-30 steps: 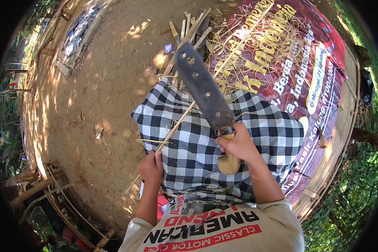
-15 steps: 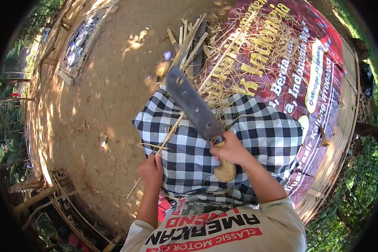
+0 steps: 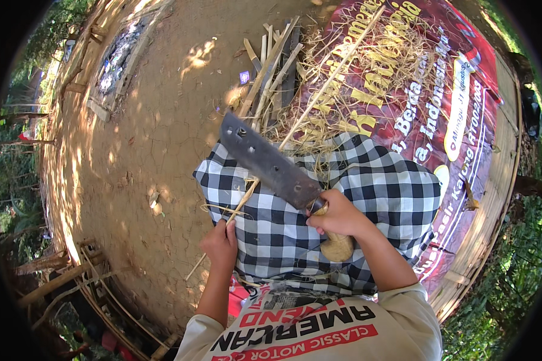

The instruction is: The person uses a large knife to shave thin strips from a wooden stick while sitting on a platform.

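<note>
My left hand [image 3: 220,242] is closed around a long thin bamboo strip [image 3: 246,197]. Thin shavings curl off it just above the fingers. From there the strip slants up to the right, beneath the blade, and out over the banner. In my right hand [image 3: 338,215] is a machete [image 3: 265,163] with a broad dark blade pierced by several holes and a curved wooden handle [image 3: 337,247]. Its blade lies across the strip, pointing up and left; whether the edge touches the strip I cannot tell. Black-and-white checked cloth [image 3: 277,237] covers my lap under both hands.
Loose shavings [image 3: 373,75] litter a dark red printed banner [image 3: 457,198] ahead and to the right. Split bamboo pieces [image 3: 268,75] lie in a pile beyond my lap. Bare cracked earth [image 3: 132,180] spreads to the left, with a bamboo railing [image 3: 54,280] at the lower left.
The machete's blade has swung its tip left and a little lower, and my right hand has come slightly down and right. My left hand still grips the strip at nearly the same place.
</note>
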Tool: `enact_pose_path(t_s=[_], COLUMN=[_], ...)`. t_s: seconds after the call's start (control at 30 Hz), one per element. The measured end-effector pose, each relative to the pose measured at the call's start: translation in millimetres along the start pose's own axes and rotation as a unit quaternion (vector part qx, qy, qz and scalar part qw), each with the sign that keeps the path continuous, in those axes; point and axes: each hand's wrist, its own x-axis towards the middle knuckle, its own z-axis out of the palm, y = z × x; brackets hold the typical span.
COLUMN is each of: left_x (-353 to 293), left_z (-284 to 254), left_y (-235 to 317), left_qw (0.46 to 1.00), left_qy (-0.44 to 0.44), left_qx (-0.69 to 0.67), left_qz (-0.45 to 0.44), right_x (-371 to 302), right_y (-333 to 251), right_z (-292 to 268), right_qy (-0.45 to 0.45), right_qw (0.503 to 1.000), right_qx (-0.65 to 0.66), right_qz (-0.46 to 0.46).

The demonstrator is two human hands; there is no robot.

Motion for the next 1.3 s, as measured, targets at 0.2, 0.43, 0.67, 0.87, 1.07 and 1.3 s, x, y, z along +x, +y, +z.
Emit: enact_pose_path(t_s=[0.2, 0.43, 0.67, 0.87, 1.07, 1.3], left_x=[-1, 3, 1, 4, 3, 2], left_z=[-1, -2, -2, -7, -3, -5], left_y=[2, 2, 6, 2, 3, 5], left_qw=[1.0, 1.0, 1.0, 1.0, 0.999, 0.999], left_qy=[-0.01, -0.015, -0.011, -0.012, -0.015, -0.023], left_qx=[0.001, 0.001, -0.01, -0.017, -0.028, -0.039], left_qz=[-0.003, -0.004, -0.002, 0.006, -0.007, -0.023], right_x=[1, 11, 9, 1, -4, -6], right_y=[11, 4, 15, 12, 19, 22], right_z=[18, 27, 29, 25, 36, 37], right_qy=[-0.03, 0.006, -0.017, -0.066, -0.04, -0.021], right_qw=[1.0, 0.999, 0.995, 0.995, 0.997, 0.998], right_qx=[0.0, 0.053, 0.096, 0.064, 0.061, 0.064], right_qz=[0.01, -0.005, 0.006, 0.039, 0.031, 0.008])
